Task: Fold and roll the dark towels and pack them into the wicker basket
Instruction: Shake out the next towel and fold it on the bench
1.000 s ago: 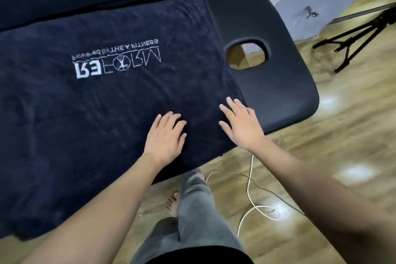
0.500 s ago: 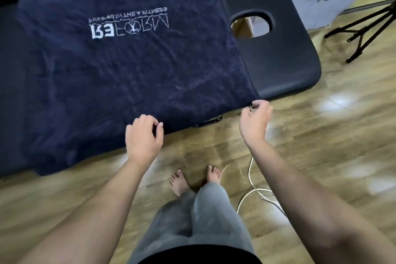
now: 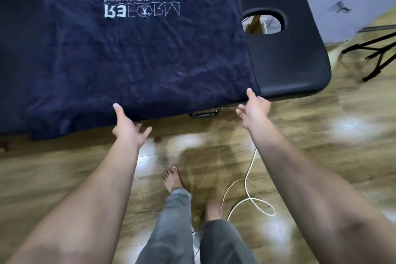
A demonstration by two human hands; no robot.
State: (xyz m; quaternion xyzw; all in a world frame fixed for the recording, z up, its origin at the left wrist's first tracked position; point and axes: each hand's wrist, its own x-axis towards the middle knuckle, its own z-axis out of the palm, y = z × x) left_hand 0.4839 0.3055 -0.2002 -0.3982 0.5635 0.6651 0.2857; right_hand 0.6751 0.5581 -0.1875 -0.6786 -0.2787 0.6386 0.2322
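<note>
The premises appeared to be a massage or fitness studio: a padded black massage table (image 3: 285,53) with face opening (image 3: 263,22), fitness-branded towel (image 3: 137,49), wood-look floor (image 3: 321,135).

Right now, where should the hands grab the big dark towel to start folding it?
Probably the near edge of the dark towel, which drapes over the side of the massage table. Come from below and in front, palms up. The left hand takes mid-edge, the right hand the near right corner. That edge hangs free, so fingers can slip under; the rest lies flat.
</note>
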